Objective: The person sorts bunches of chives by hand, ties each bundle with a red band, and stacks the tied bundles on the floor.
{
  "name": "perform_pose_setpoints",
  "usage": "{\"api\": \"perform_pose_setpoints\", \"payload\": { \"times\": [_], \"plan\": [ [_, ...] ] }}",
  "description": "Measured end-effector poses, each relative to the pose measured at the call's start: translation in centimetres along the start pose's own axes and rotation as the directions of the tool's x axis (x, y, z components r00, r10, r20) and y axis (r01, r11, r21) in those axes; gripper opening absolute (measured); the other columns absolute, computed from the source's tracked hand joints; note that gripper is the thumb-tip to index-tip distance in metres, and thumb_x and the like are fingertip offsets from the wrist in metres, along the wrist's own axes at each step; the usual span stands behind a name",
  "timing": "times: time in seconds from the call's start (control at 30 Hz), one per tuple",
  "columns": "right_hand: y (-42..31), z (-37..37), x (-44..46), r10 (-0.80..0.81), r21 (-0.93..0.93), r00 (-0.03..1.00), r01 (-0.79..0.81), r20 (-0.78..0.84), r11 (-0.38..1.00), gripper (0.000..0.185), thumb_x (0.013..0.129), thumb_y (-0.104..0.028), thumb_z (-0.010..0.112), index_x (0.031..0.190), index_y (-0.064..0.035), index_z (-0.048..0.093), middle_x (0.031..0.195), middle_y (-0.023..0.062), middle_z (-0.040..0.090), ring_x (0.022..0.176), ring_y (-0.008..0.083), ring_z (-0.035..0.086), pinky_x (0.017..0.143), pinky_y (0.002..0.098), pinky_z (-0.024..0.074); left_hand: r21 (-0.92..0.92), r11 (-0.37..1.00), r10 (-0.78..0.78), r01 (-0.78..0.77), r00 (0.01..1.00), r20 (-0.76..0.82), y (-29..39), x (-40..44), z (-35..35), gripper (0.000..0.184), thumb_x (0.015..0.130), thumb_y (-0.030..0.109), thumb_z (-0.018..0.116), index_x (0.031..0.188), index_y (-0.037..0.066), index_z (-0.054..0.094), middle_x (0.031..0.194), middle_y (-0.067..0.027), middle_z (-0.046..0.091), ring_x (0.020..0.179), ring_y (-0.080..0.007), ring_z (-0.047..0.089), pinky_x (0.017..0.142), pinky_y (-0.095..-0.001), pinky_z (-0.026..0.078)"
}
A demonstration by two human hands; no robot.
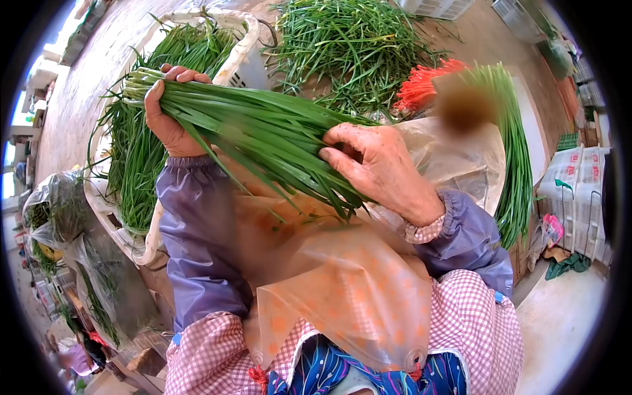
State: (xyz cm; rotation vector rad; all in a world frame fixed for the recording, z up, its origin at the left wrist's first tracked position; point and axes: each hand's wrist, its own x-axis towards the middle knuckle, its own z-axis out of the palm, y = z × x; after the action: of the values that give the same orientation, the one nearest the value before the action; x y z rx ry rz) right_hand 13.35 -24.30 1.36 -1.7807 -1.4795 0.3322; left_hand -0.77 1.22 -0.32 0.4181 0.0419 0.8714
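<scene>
A thick bunch of garlic chives [257, 125] lies slantwise in front of my chest, its pale stem ends at the upper left. My left hand [172, 128] is wrapped round it near those ends, the thumb showing on the near side. Toward the leafy end, my right hand [388, 164] has its thumb and forefinger closed on some of the leaves. A few leaves hang loose below the bunch. Beneath it, a clear plastic apron [342, 283] with orange patches covers my front and lap.
Left of me stands a white plastic basket [247, 62] full of chives. More chives [349, 52] are heaped on the floor ahead. Red ties [424, 82] and another chive bunch [517, 158] lie at the right. White crates [576, 191] stand farther right; bagged greens [56, 204] sit far left.
</scene>
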Motion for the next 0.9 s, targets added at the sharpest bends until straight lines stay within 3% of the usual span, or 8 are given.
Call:
{"api": "perform_pose_setpoints", "payload": {
  "times": [0.1, 0.17, 0.2, 0.33, 0.57, 0.63, 0.77, 0.9],
  "plan": [
    [-0.2, 0.5, 0.5, 0.169, 0.195, 0.985, -0.172, 0.029, 0.966, 0.018, 0.084, -0.018, 0.065, 0.084, -0.0003, 0.064, 0.067, 0.0162, 0.062, 0.055, 0.0264, 0.059, 0.053, 0.0363, 0.0457, -0.011, 1.000, 0.000, 0.000, 1.000, 0.009, 0.1, 0.0, -0.1, 0.034, 0.079, 0.010, 0.062, 0.109, 0.008, 0.046, 0.089, -0.0023, 0.053, 0.081, -0.0153, 0.053, 0.085, -0.0351, 0.044],
    [0.4, 0.8, 1.0, 0.226, 0.392, 0.974, -0.221, 0.033, 0.893, 0.021, 0.087, -0.020, 0.064, 0.083, 0.0009, 0.066, 0.062, 0.0146, 0.057, 0.051, 0.0154, 0.053, 0.052, 0.0316, 0.0438, 0.020, 1.000, 0.007, -0.008, 1.000, 0.020, 0.0, 0.0, -0.1, 0.034, 0.079, 0.012, 0.062, 0.110, 0.008, 0.046, 0.089, -0.0022, 0.054, 0.082, -0.0155, 0.054, 0.085, -0.0364, 0.045],
    [0.8, 0.6, 1.3, 0.309, 0.437, 0.939, -0.345, 0.153, 0.831, 0.022, 0.089, -0.018, 0.062, 0.081, 0.0020, 0.066, 0.058, 0.0071, 0.057, 0.053, 0.0067, 0.047, 0.051, 0.0274, 0.0418, 0.021, 1.000, 0.007, -0.007, 1.000, 0.019, -0.1, 0.0, -0.1, 0.034, 0.079, 0.012, 0.062, 0.110, 0.008, 0.046, 0.089, -0.0022, 0.054, 0.082, -0.0155, 0.054, 0.085, -0.0364, 0.045],
    [1.0, 0.8, 2.2, 0.334, 0.622, 0.898, -0.440, 0.288, 0.648, 0.020, 0.088, -0.015, 0.062, 0.082, 0.0043, 0.067, 0.065, -0.0045, 0.060, 0.056, 0.0016, 0.048, 0.050, 0.0229, 0.0404, 0.029, 0.999, -0.027, 0.026, 0.998, 0.048, -0.3, 0.0, 0.0, 0.033, 0.080, 0.014, 0.061, 0.110, 0.009, 0.047, 0.090, -0.0020, 0.054, 0.083, -0.0164, 0.055, 0.087, -0.0386, 0.045],
    [1.8, 1.1, 3.0, 0.332, 0.668, 0.857, -0.515, 0.393, 0.537, 0.013, 0.084, -0.012, 0.066, 0.081, 0.0002, 0.067, 0.064, -0.0031, 0.059, 0.052, 0.0019, 0.046, 0.046, 0.0196, 0.0360, 0.081, 0.997, -0.028, 0.021, 0.996, 0.087, -0.7, -0.4, 0.3, 0.038, 0.082, 0.013, 0.059, 0.115, 0.006, 0.043, 0.091, -0.0024, 0.052, 0.085, -0.0161, 0.054, 0.088, -0.0380, 0.045],
    [2.1, 0.5, 3.1, 0.342, 0.684, 0.776, -0.629, 0.529, 0.368, 0.011, 0.085, -0.012, 0.066, 0.080, -0.0021, 0.064, 0.061, -0.0045, 0.054, 0.048, 0.0014, 0.041, 0.042, 0.0183, 0.0302, 0.086, 0.996, -0.027, 0.019, 0.996, 0.091, -0.7, -0.3, 0.3, 0.038, 0.082, 0.013, 0.059, 0.115, 0.006, 0.043, 0.091, -0.0027, 0.052, 0.085, -0.0163, 0.054, 0.088, -0.0381, 0.045],
    [2.6, 0.0, 2.5, 0.239, 0.718, 0.767, -0.641, 0.595, 0.272, 0.010, 0.088, -0.013, 0.064, 0.084, -0.0039, 0.061, 0.058, -0.0069, 0.048, 0.045, 0.0004, 0.037, 0.040, 0.0178, 0.0258, 0.152, 0.988, -0.012, 0.004, 0.999, 0.047, -0.8, -0.4, 0.6, 0.036, 0.081, 0.012, 0.060, 0.113, 0.006, 0.045, 0.091, -0.0027, 0.052, 0.084, -0.0162, 0.055, 0.087, -0.0379, 0.044],
    [2.5, -1.0, 1.8, 0.248, 0.908, 0.894, -0.407, 0.372, 0.104, 0.009, 0.091, -0.013, 0.059, 0.091, -0.0041, 0.059, 0.056, -0.0075, 0.043, 0.043, 0.0012, 0.032, 0.039, 0.0182, 0.0262, 0.065, 0.997, -0.043, 0.040, 0.998, 0.052, -0.5, 0.1, 0.0, 0.033, 0.080, 0.010, 0.060, 0.110, 0.005, 0.046, 0.089, -0.0026, 0.053, 0.083, -0.0157, 0.055, 0.087, -0.0378, 0.044]
  ]
}}
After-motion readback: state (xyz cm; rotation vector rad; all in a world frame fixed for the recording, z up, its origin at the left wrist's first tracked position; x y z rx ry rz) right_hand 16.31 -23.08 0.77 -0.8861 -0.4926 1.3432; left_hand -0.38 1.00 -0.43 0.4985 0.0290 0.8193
